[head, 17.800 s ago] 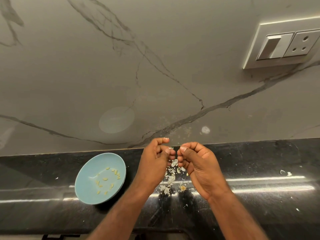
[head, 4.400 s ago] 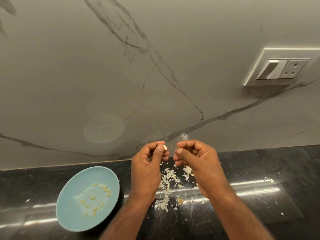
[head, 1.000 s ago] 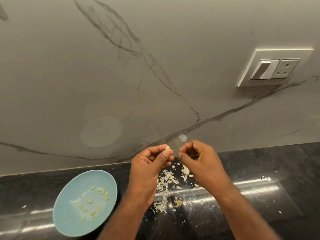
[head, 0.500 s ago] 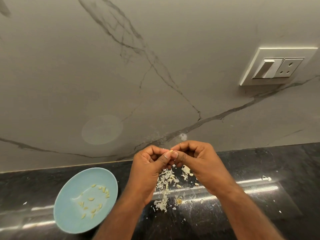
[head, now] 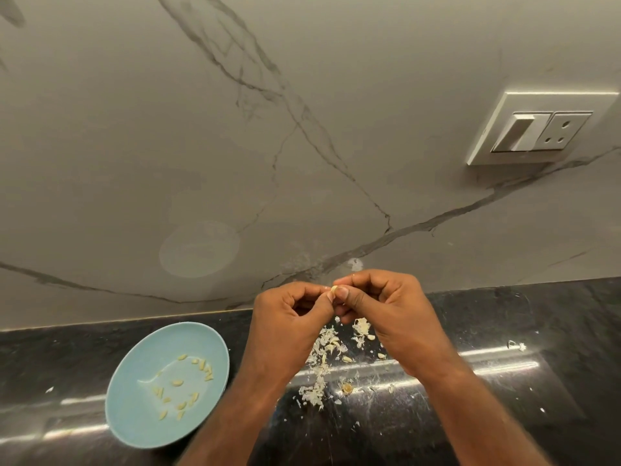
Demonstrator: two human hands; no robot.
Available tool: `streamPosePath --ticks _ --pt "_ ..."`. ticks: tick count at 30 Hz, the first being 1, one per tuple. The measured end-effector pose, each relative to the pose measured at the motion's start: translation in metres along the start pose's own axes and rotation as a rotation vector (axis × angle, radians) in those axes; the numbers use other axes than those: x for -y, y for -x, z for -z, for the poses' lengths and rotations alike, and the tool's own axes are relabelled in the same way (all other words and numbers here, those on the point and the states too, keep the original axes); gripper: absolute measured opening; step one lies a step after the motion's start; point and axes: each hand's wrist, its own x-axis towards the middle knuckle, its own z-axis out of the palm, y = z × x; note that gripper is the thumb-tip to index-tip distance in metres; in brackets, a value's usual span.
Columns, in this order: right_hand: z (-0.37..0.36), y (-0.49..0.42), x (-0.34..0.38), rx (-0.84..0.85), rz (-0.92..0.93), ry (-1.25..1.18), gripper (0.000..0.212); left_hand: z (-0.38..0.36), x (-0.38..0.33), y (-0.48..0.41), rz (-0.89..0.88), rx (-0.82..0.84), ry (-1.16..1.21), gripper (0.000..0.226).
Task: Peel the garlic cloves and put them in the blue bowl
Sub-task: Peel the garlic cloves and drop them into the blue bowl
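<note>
Now garlic clove [head: 333, 290] pinched between left hand [head: 289, 327] and right hand [head: 391, 314] fingertips.

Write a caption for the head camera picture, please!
Both hands pinch a garlic clove above peels, beside the blue bowl.

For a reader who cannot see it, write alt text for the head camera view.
Two bare hands, left hand and right hand, pinch one small garlic clove between their fingertips above a black counter. Papery garlic skins litter the counter beneath them, and a blue bowl holding peeled cloves sits to the left.
</note>
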Motion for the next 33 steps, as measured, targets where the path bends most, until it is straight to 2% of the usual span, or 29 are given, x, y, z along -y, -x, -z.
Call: streamPosePath --ticks 9,14,16,19,22,33 --pt "-0.0034 0.0032 -0.0005 0.009 0.009 0.010 0.008 -0.0001 0.0013 0.0010 -0.024 -0.035 -0.066 0.007" --pt "-0.0032 0.0046 0.0003 -0.021 0.009 -0.028 0.008 0.0029 -0.0030 0.0007 -0.005 0.014 0.015 0.004" --pt "-0.0031 0.0048 0.0005 -0.030 0.009 0.007 0.008 0.0047 -0.0035 -0.0002 -0.005 0.040 0.013 0.012" --pt "-0.0025 0.0061 0.0007 -0.030 0.027 0.101 0.013 0.0056 -0.0040 -0.0026 0.010 0.067 -0.015 0.002" --pt "-0.0020 0.0079 0.0028 -0.013 0.036 0.141 0.016 0.0062 -0.0049 -0.0023 0.022 0.070 0.008 0.009" --pt "-0.0025 0.0081 0.0067 0.011 -0.031 0.066 0.013 0.0092 -0.0028 -0.0026 -0.004 0.098 -0.044 0.013"
